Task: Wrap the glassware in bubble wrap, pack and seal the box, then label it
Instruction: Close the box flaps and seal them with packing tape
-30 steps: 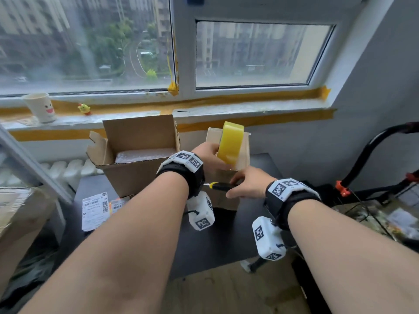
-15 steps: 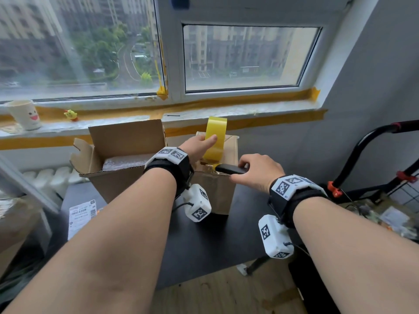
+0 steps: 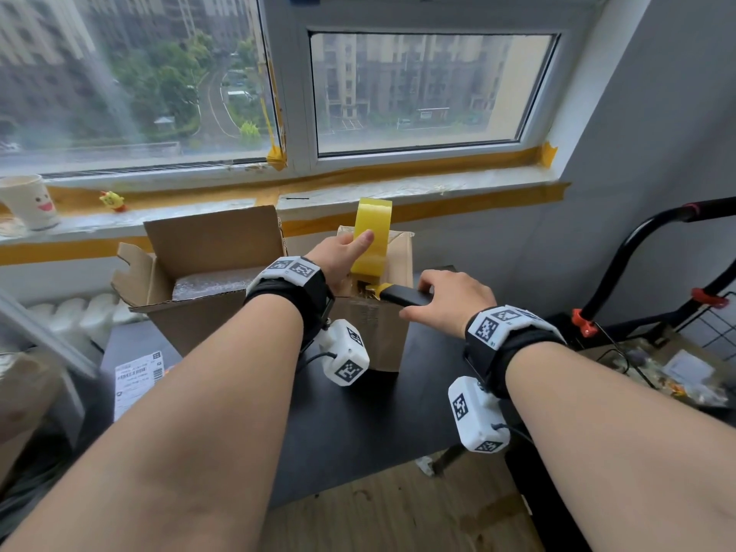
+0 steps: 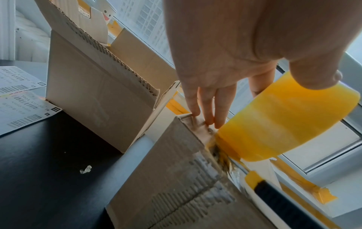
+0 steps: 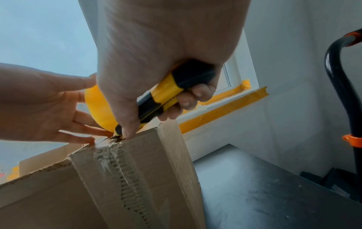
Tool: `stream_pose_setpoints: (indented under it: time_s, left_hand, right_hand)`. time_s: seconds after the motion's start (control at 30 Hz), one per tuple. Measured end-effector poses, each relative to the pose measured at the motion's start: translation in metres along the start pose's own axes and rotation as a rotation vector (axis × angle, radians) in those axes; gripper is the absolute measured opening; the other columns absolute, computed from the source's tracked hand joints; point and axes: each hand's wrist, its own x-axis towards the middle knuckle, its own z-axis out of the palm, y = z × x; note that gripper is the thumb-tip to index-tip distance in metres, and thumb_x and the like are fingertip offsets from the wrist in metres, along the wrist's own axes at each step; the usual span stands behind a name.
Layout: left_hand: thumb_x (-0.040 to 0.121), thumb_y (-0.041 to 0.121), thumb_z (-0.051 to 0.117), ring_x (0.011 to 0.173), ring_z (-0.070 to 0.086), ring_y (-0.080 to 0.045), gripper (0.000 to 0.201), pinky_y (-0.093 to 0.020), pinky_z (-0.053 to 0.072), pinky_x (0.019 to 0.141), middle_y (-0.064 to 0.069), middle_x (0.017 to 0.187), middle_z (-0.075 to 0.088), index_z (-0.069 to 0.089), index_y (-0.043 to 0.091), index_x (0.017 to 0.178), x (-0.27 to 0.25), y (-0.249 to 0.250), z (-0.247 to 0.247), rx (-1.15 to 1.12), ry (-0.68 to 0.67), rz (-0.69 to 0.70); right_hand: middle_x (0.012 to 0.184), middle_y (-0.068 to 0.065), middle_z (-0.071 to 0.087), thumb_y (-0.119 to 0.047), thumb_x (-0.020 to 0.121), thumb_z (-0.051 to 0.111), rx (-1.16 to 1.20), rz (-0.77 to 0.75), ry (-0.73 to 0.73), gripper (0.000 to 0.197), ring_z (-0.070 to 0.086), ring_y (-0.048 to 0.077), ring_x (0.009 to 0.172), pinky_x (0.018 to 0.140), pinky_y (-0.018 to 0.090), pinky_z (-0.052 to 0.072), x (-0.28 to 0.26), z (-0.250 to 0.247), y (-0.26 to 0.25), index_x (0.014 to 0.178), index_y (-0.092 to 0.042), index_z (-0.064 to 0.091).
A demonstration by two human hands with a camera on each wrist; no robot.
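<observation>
Your right hand [image 3: 448, 302] is wrapped around a yellow-and-black utility knife [image 5: 172, 94], fingers curled under the handle and thumb laid along it, with the knife tip down at the top front edge of the closed box [image 3: 382, 336]. The tip sits where the tape strip leaves the roll and meets the cardboard; the blade itself is too small to make out.

Your left hand [image 3: 342, 255] holds the yellow tape roll [image 3: 372, 237] upright on top of that same box, thumb pressed on the roll's outer face and at least one finger behind it. In the left wrist view the other fingers [image 4: 205, 106] reach straight down and touch the box top just beside the roll.

The closed box stands on the black desk [image 3: 398, 412], its front face scuffed where the paper skin has torn along a strip. Just to its left stands an open box [image 3: 199, 296], flaps up, with bubble wrap [image 3: 211, 280] showing inside. The glassware itself cannot be seen. Shipping labels [image 3: 137, 378] lie flat on the desk at the left, near the open box. Behind on the windowsill [image 3: 438, 185] stand a white paper cup [image 3: 28, 201] with a smiling face and a small yellow toy [image 3: 111, 201].
</observation>
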Motion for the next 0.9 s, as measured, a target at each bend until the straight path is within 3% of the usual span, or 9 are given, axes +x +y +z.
stream_pose_setpoints:
  time_s: [0.07,0.23,0.3,0.37,0.43,0.57,0.63,0.77,0.9]
  left_hand:
    - [0.102,0.048,0.028,0.130,0.044,-0.025,0.058,-0.025,0.030,0.090,-0.011,0.145,0.046,0.039,0.010,0.145,0.001,0.000,0.000,-0.002,-0.004,0.001]
    - [0.098,0.054,0.031,0.132,0.044,-0.025,0.063,-0.028,0.031,0.102,-0.007,0.143,0.048,0.041,0.011,0.143,0.001,-0.003,-0.003,-0.081,-0.031,-0.020]
    - [0.085,0.074,0.035,0.132,0.046,-0.026,0.084,-0.036,0.032,0.111,-0.006,0.142,0.050,0.044,0.012,0.142,0.007,-0.011,-0.003,-0.185,-0.036,-0.030]
    - [0.069,0.090,0.037,0.126,0.052,-0.028,0.103,-0.047,0.037,0.110,-0.009,0.138,0.055,0.046,0.014,0.139,0.024,-0.030,-0.002,-0.328,-0.014,-0.054]
    - [0.081,0.079,0.037,0.122,0.055,-0.031,0.087,-0.050,0.041,0.106,-0.012,0.138,0.054,0.044,0.015,0.139,0.013,-0.022,-0.009,-0.466,0.018,-0.072]
    - [0.092,0.064,0.035,0.125,0.050,-0.041,0.066,-0.058,0.041,0.100,-0.010,0.156,0.026,0.025,0.032,0.148,0.006,-0.012,-0.024,-0.723,0.032,-0.162]
    - [0.090,0.066,0.036,0.121,0.053,-0.039,0.062,-0.057,0.042,0.094,-0.007,0.154,0.032,0.029,0.037,0.145,0.005,-0.012,-0.033,-0.799,0.011,-0.163]
    - [0.078,0.075,0.043,0.122,0.052,-0.037,0.074,-0.040,0.046,0.075,0.000,0.149,0.038,0.035,0.040,0.143,-0.006,-0.027,-0.044,-0.764,0.041,-0.192]
    - [0.090,0.062,0.046,0.107,0.058,-0.031,0.048,-0.038,0.047,0.091,-0.006,0.121,0.059,0.053,0.027,0.121,-0.028,-0.055,-0.052,-0.848,0.017,-0.287]
  right_hand:
    - [0.096,-0.008,0.058,-0.063,0.073,0.065,-0.005,0.018,0.001,0.042,0.052,0.017,0.088,0.073,0.030,0.039,0.000,-0.001,0.002,0.099,-0.031,0.056]
    - [0.096,-0.006,0.060,-0.059,0.074,0.064,-0.012,0.097,0.008,0.039,0.054,0.019,0.086,0.071,0.030,0.039,0.000,-0.005,0.014,0.097,-0.031,0.053]
    - [0.096,-0.006,0.059,-0.056,0.074,0.063,-0.017,0.137,0.020,0.035,0.054,0.019,0.086,0.071,0.029,0.039,0.001,-0.008,0.018,0.097,-0.031,0.053]
    - [0.095,-0.006,0.060,-0.053,0.075,0.061,-0.006,0.161,0.040,0.032,0.055,0.020,0.086,0.071,0.029,0.039,0.003,-0.009,0.018,0.097,-0.031,0.053]
    - [0.094,-0.005,0.060,-0.052,0.076,0.060,0.019,0.172,0.046,0.033,0.055,0.021,0.087,0.071,0.029,0.040,0.005,-0.008,0.017,0.099,-0.029,0.054]
    - [0.089,-0.006,0.061,-0.052,0.074,0.061,0.082,0.183,0.072,0.033,0.058,0.021,0.084,0.069,0.028,0.041,0.009,-0.006,0.013,0.097,-0.028,0.055]
    - [0.087,-0.006,0.061,-0.051,0.074,0.061,0.084,0.166,0.079,0.031,0.058,0.020,0.083,0.068,0.028,0.041,0.010,-0.006,0.009,0.094,-0.028,0.056]
    - [0.085,-0.006,0.062,-0.051,0.073,0.061,0.076,0.112,0.072,0.030,0.059,0.020,0.082,0.067,0.028,0.040,0.011,-0.007,-0.007,0.090,-0.027,0.057]
    - [0.086,-0.004,0.063,-0.053,0.076,0.061,0.063,0.030,0.039,0.030,0.059,0.022,0.083,0.069,0.028,0.040,0.006,-0.006,-0.032,0.089,-0.026,0.059]
